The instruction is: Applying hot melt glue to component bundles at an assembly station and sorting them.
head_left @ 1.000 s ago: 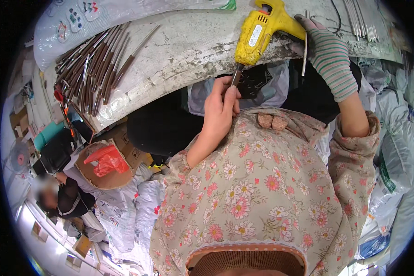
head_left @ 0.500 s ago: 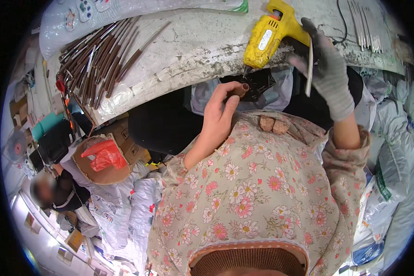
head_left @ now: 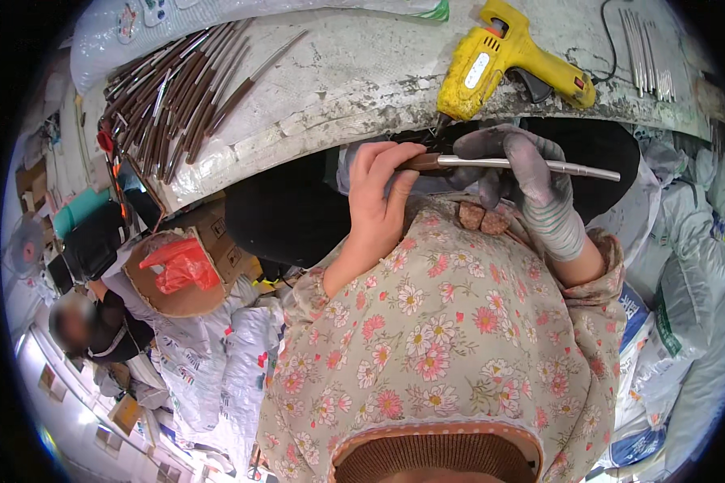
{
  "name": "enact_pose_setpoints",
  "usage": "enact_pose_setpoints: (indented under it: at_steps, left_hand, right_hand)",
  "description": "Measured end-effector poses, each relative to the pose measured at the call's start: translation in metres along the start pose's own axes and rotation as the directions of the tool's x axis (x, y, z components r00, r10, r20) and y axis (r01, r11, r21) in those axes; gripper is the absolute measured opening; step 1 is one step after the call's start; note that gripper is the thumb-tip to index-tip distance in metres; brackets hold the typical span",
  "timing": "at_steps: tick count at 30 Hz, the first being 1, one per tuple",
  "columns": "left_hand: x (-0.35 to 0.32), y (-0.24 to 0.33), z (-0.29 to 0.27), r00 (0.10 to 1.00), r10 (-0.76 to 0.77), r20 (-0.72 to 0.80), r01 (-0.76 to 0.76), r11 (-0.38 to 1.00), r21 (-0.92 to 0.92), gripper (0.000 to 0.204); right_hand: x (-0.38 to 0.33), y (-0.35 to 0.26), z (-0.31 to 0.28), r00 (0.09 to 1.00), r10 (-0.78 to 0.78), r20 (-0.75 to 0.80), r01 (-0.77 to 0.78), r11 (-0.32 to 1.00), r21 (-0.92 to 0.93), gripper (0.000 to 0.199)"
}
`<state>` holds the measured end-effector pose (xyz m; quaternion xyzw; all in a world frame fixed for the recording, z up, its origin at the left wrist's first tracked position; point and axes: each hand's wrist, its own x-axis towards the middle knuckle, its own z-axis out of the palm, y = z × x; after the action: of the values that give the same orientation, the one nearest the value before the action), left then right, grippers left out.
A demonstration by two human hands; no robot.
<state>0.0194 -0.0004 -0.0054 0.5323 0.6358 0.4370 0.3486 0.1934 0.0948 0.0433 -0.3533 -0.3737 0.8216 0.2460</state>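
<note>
My bare left hand (head_left: pixel 372 191) is closed around a hollow brown handle (head_left: pixel 421 163), held sideways just off the table's near edge. In my right hand (head_left: pixel 536 173), which wears a grey striped glove, is a slim silver metal rod (head_left: pixel 592 171) lying nearly level. The rod's left end meets the open end of the handle; how deep it goes in, I cannot tell. Beyond my hands a yellow glue gun (head_left: pixel 474 76) rests on the table, its nozzle pointing toward me. Neither hand touches it.
Many brown-handled metal rods (head_left: pixel 189 97) are heaped on the worn white table (head_left: pixel 338 72) at left. Several bare rods (head_left: pixel 640 52) lie at far right. A cardboard box (head_left: pixel 173 302) with a red bag stands lower left, near another person (head_left: pixel 105 326). White sacks (head_left: pixel 677 274) crowd the right.
My right hand has moved from beside the glue gun down and left. The rod has turned from upright to level, and its end now meets the handle in my left hand.
</note>
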Motion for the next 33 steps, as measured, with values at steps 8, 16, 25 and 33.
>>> enact_pose_setpoints:
  at_steps: [8,16,25,33]
  left_hand:
    - [0.005,0.002,-0.003,0.989,0.106,-0.100,-0.087,0.980,0.180,0.025]
    - [0.007,0.020,0.011,0.987,0.149,0.065,-0.161,0.955,0.251,0.027]
    - [0.096,0.059,-0.026,0.786,0.564,0.251,-0.593,0.575,0.564,0.028]
    - [0.343,0.033,0.006,0.913,0.366,0.182,-0.271,0.208,0.940,0.037]
  right_hand:
    - [-0.017,-0.033,-0.018,0.963,-0.232,-0.135,0.174,0.924,-0.341,0.037]
    - [-0.008,0.013,0.004,0.966,0.002,-0.258,-0.094,0.934,-0.344,0.023]
    - [-0.002,0.044,-0.047,0.957,0.291,0.013,-0.271,0.905,-0.330,0.044]
    - [-0.004,0.045,-0.051,0.957,0.289,-0.029,-0.278,0.882,-0.379,0.042]
